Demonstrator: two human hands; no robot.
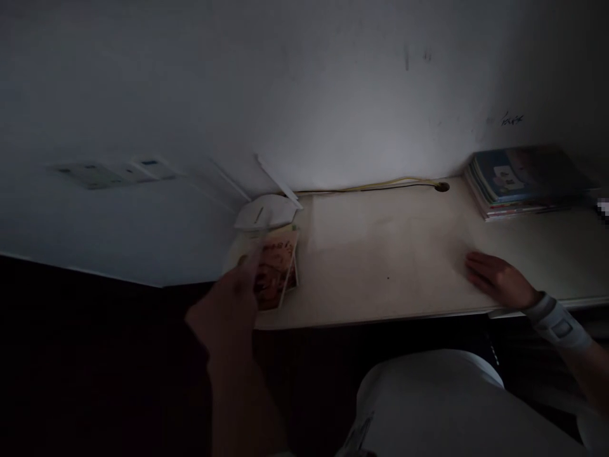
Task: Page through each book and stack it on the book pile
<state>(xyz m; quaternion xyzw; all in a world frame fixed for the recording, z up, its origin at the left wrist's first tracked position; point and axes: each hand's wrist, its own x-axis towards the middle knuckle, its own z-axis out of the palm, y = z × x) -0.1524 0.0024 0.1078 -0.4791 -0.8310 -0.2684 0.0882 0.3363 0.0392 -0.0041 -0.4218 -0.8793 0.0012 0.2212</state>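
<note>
My left hand (231, 301) is at the left end of the desk, beside a small stack of booklets with a reddish-brown printed cover (278, 263). Motion smears its fingers, and a pale blurred streak rises from them across the cover's left part. Whether the hand grips anything is not clear. My right hand (497, 279) lies on the pale desk top (380, 247) near the front edge, its fingers stretched out and nothing in them. Around that wrist is a light band.
A white router (266, 212) with antennas stands behind the booklets, against the wall. A yellow cable (375, 186) runs along the back edge to a round hole (442, 186). Stacked books (518, 178) sit at the back right. Wall sockets (114, 172) are on the left.
</note>
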